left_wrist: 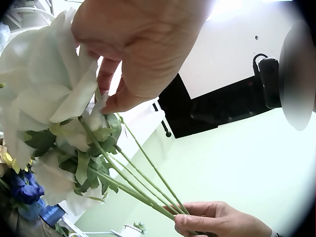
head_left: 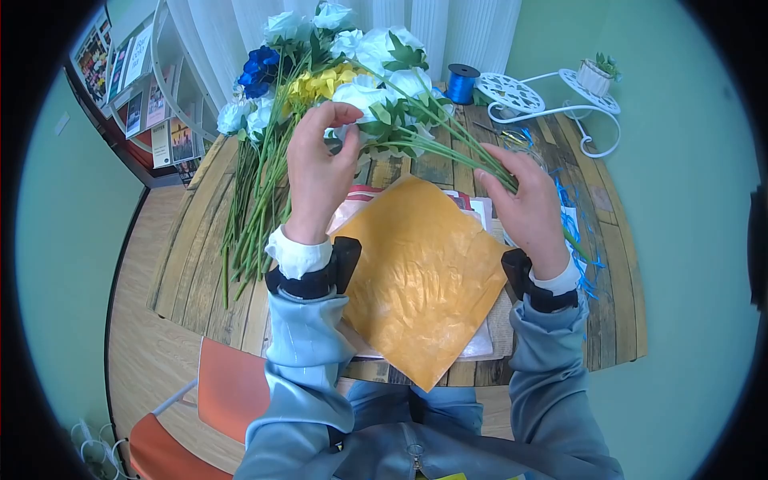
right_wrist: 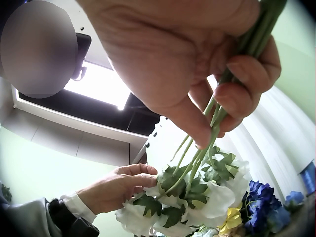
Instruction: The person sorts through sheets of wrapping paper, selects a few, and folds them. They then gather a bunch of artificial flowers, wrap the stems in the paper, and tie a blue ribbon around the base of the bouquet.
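Observation:
My right hand [head_left: 524, 204] grips a bundle of green flower stems [right_wrist: 256, 37], thumb and fingers curled round them. The stems run forward and left to several white artificial roses [left_wrist: 39, 74] with green leaves [right_wrist: 173, 215]. My left hand [head_left: 320, 164] is raised at these blooms, thumb and forefinger bent and a little apart. In the left wrist view its fingertips are right at the edge of a white petal. A brown paper sheet [head_left: 416, 272] lies on the table below both hands.
More flowers lie on the wooden table [head_left: 180, 280] at the left, with yellow blooms [head_left: 328, 80] and blue blooms [head_left: 258, 70]. Behind stand a blue ribbon spool [head_left: 462, 84] and a white metal plant stand [head_left: 512, 94]. Blue ribbon strands [head_left: 588, 276] lie right. Orange chairs [head_left: 228, 388] stand front left.

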The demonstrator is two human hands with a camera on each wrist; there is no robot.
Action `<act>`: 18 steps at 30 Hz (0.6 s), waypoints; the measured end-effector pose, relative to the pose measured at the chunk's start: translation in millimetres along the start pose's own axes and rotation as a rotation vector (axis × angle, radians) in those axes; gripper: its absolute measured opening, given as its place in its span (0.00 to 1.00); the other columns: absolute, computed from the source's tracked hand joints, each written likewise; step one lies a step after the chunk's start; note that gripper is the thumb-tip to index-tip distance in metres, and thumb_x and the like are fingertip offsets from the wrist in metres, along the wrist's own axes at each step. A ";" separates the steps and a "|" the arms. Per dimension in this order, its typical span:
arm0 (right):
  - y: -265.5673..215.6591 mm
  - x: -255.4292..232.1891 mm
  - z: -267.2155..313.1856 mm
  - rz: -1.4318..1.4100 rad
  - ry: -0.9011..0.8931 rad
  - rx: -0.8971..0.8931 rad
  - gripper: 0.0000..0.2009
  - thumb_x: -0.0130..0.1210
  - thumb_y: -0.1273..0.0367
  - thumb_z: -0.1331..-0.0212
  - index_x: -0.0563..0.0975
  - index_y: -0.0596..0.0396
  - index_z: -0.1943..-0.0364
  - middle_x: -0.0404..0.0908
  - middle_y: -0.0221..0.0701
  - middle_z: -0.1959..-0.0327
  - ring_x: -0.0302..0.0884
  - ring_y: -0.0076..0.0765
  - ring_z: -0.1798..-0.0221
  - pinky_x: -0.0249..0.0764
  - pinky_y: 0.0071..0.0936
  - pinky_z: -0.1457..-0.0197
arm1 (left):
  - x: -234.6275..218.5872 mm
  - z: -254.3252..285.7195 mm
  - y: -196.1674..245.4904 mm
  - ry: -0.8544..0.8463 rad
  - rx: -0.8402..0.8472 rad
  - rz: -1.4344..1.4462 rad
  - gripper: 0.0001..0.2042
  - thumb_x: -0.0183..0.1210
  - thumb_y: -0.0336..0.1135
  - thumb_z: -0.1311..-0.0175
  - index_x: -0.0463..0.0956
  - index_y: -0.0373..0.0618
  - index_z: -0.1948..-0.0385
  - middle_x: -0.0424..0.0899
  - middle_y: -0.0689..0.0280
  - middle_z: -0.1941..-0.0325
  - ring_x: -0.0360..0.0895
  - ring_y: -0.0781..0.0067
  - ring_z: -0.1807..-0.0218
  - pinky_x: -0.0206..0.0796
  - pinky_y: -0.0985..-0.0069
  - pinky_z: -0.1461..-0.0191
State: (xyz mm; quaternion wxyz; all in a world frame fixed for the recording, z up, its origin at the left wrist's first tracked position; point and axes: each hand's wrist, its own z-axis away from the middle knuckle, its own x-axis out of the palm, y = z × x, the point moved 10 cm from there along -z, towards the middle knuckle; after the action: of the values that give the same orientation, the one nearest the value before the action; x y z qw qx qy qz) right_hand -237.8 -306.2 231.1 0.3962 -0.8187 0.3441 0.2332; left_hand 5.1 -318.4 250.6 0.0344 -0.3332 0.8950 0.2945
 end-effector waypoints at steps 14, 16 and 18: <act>0.9 -0.8 -0.4 0.013 0.002 0.009 0.16 0.59 0.68 0.48 0.77 0.55 0.54 0.79 0.39 0.61 0.77 0.43 0.59 0.71 0.30 0.55 | 3.9 0.6 -2.3 -0.082 0.003 0.044 0.09 0.54 0.19 0.52 0.78 0.43 0.72 0.76 0.63 0.70 0.74 0.63 0.64 0.64 0.73 0.60; 1.2 -0.1 -0.3 0.021 0.001 -0.001 0.16 0.59 0.68 0.48 0.77 0.55 0.54 0.79 0.39 0.61 0.77 0.43 0.59 0.71 0.30 0.55 | 4.1 0.3 -0.6 -0.086 0.010 0.046 0.09 0.53 0.19 0.52 0.78 0.44 0.71 0.76 0.63 0.70 0.74 0.64 0.64 0.64 0.73 0.61; 0.7 -0.4 -0.1 0.016 0.003 -0.003 0.16 0.59 0.68 0.48 0.77 0.55 0.54 0.79 0.39 0.61 0.77 0.43 0.59 0.71 0.30 0.55 | 3.9 0.5 2.0 -0.089 0.016 0.048 0.10 0.53 0.19 0.52 0.78 0.44 0.71 0.76 0.63 0.70 0.74 0.64 0.65 0.64 0.73 0.62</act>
State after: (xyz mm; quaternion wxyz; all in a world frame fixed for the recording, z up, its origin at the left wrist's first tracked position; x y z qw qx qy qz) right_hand -238.5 -306.4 231.1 0.3925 -0.8169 0.3508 0.2358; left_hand 0.8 -319.2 250.2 0.0700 -0.2979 0.9027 0.3024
